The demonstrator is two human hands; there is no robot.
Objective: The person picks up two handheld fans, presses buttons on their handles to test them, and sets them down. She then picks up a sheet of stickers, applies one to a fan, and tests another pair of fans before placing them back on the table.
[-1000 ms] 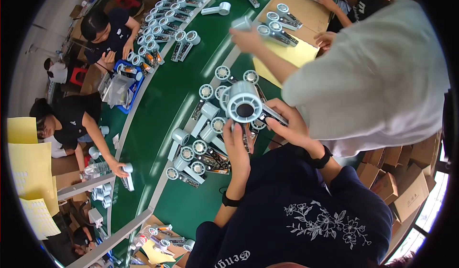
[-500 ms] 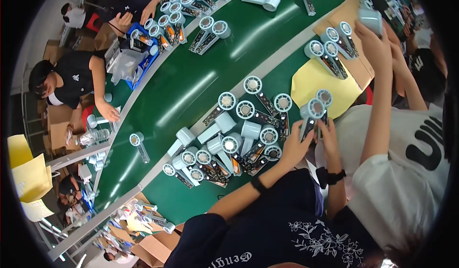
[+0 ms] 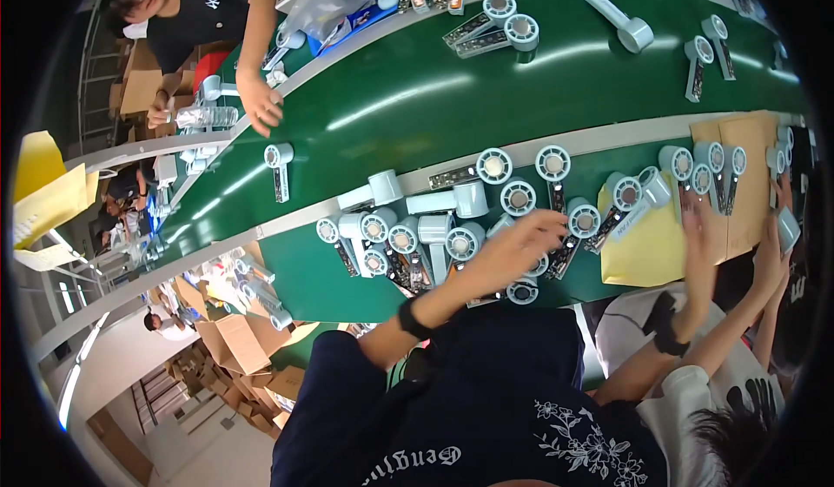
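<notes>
My left hand (image 3: 532,233), fingers stretched out, reaches over a group of pale blue handheld fans with round ringed heads. Its fingertips are next to one fan (image 3: 583,220) whose open handle bares a circuit board. Several similar fans (image 3: 402,238) lie heaped to its left, some face down. My right hand (image 3: 695,226) is blurred at the right edge of a yellow sheet (image 3: 643,248), its fingertips just below a fan head (image 3: 702,178); whether it grips that fan is unclear. Two fans, one face up (image 3: 625,193) and one turned aside (image 3: 655,186), lie left of it.
A green conveyor belt (image 3: 391,109) curves beyond a pale rail (image 3: 599,138), carrying scattered fans. Across it, a person's hand (image 3: 261,105) hovers near a lone fan (image 3: 278,157). A co-worker's hands (image 3: 769,257) work close on my right, beside a brown cardboard sheet (image 3: 749,205).
The view has swung. My hands, together on two fans before, are apart now: the left is over the heap, the right by the cardboard. More fans now lie on the yellow sheet.
</notes>
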